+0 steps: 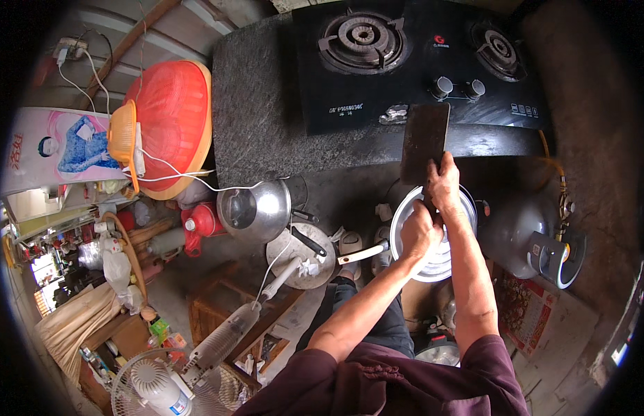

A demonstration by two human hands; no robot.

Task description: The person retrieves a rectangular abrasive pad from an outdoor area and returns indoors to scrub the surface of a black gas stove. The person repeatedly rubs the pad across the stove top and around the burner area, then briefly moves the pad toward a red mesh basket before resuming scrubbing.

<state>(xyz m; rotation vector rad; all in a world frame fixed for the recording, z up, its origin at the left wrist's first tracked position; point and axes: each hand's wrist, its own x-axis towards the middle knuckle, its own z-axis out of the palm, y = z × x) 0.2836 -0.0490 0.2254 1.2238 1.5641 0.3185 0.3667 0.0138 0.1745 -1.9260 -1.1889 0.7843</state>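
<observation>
A cleaver with a dark, wide rectangular blade points away from me, its far end overlapping the front edge of the gas hob. My right hand holds it where the blade meets the handle, thumb and fingers along the blade's side. Closer to me, my left hand is wrapped around the handle end, which my fingers mostly hide. Beneath both hands is a round silver pan with rings in its surface. Its pale handle sticks out to the left.
Right of the pan stands a grey gas cylinder with a valve and an orange hose. A metal wok and a round pale board are on the left. A stand fan is at lower left, beside a wooden frame. A red basin leans near the counter.
</observation>
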